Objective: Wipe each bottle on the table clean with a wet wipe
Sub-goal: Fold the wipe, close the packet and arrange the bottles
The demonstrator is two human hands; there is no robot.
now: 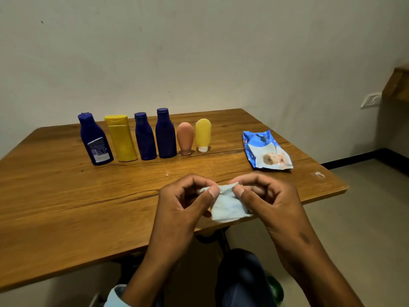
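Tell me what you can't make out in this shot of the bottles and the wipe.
All in the head view:
- Label print on the leftmost blue bottle: too small to read.
- Wipes packet text: too small and crumpled.
- Wet wipe: its top edge is covered by the pinching left hand and right hand.
- Bottle backs: face away.
- Table underside and legs: hidden by the tabletop.

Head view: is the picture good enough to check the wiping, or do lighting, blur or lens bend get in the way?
Head view: dim, warm light with soft shadows; wide-angle bend tilts the blue bottle with the label outward; a faint sheen on the table, no hard glare. The wet wipe, pinched by the left hand and right hand, is sharp enough; the label print is unreadable.
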